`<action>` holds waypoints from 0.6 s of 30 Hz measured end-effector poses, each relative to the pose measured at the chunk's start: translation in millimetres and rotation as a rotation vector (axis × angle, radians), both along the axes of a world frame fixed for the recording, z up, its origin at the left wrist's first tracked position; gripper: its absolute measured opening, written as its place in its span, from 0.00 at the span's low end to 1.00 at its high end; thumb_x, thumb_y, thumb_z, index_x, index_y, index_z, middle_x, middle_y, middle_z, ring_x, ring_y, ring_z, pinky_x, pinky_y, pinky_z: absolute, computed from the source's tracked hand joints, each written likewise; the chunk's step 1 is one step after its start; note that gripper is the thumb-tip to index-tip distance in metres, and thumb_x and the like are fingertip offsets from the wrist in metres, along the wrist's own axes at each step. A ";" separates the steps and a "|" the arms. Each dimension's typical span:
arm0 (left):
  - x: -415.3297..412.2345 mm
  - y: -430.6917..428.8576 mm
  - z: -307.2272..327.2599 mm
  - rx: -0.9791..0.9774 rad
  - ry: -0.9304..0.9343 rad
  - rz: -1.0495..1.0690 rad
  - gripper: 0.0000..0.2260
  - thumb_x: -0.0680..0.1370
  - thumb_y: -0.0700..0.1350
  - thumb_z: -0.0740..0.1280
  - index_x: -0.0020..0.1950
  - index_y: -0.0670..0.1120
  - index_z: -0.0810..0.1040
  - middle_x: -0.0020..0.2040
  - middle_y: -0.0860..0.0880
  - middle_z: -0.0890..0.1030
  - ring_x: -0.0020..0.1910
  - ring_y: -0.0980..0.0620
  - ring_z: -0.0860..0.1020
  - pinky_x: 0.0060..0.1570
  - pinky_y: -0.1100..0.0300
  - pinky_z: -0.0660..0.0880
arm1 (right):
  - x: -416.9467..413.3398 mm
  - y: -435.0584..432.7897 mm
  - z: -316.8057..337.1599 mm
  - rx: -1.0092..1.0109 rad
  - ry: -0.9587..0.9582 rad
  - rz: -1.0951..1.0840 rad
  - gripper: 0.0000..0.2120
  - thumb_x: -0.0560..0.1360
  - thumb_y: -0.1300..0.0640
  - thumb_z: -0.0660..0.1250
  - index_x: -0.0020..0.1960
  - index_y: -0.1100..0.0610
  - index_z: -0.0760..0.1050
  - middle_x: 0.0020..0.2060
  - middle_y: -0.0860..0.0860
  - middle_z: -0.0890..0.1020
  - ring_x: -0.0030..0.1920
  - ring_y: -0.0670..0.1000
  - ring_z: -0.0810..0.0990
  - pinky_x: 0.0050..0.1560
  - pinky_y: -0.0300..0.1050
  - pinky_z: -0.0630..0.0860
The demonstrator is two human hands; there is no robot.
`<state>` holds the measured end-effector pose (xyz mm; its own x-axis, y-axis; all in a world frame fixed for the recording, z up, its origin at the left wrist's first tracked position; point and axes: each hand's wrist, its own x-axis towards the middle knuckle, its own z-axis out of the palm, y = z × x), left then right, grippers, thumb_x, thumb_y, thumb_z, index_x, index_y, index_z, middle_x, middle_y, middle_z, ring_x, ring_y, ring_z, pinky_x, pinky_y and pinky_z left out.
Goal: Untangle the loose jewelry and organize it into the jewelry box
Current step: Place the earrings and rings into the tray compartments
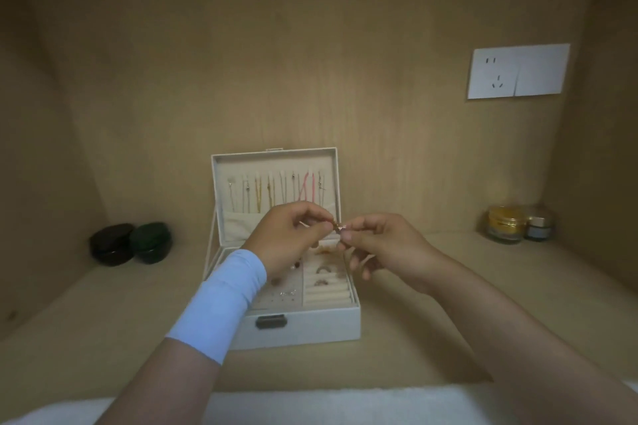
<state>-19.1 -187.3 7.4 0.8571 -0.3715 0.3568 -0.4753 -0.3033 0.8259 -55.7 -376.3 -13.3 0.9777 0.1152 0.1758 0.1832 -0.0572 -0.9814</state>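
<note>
A white jewelry box (pixel 303 324) stands open at the middle of the shelf. Several chains and a pink cord (pixel 308 191) hang inside its raised lid. Rings (pixel 322 274) sit in the padded rolls of the tray, and small studs lie on the panel to their left. Above the tray, my left hand (pixel 290 238) and my right hand (pixel 379 245) meet fingertip to fingertip. Both pinch one small gold-coloured piece of jewelry (pixel 337 226) between them. The piece is too small and blurred to tell what kind it is. A white band covers my left wrist.
Two dark round jars (pixel 131 243) stand at the left of the shelf. A gold-lidded jar (pixel 505 224) and a smaller jar (pixel 538 228) stand at the right corner. A white wall socket (pixel 518 71) is on the back panel. A white cloth (pixel 310 405) lies along the near edge.
</note>
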 end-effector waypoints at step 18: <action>43.5 79.3 -8.2 0.137 -0.009 0.222 0.05 0.74 0.47 0.73 0.48 0.51 0.81 0.45 0.55 0.82 0.42 0.60 0.79 0.34 0.74 0.71 | 72.2 81.2 29.1 -0.133 0.073 -0.049 0.06 0.74 0.63 0.75 0.51 0.59 0.83 0.41 0.55 0.87 0.33 0.50 0.83 0.32 0.44 0.81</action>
